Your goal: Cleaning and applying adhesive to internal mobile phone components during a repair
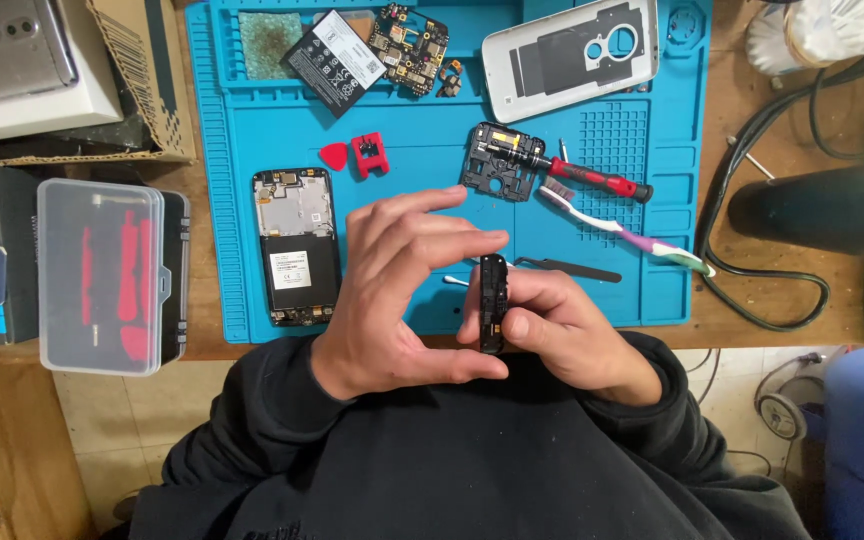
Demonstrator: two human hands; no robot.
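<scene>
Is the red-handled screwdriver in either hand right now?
No. The screwdriver lies on the blue mat, while the right hand and left hand hold a small black part.

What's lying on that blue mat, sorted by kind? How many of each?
Phone body parts: 3 (open phone frame, white back cover, black inner frame)
Hand tools: 4 (screwdriver, toothbrush, tweezers, red pick)
Battery: 1
Circuit board: 1
Red clip: 1
Total: 10

Matt blue rubbery mat [432, 150], worn wooden table [752, 130], clear glossy plastic box [102, 275], black plastic part [493, 300]
</scene>
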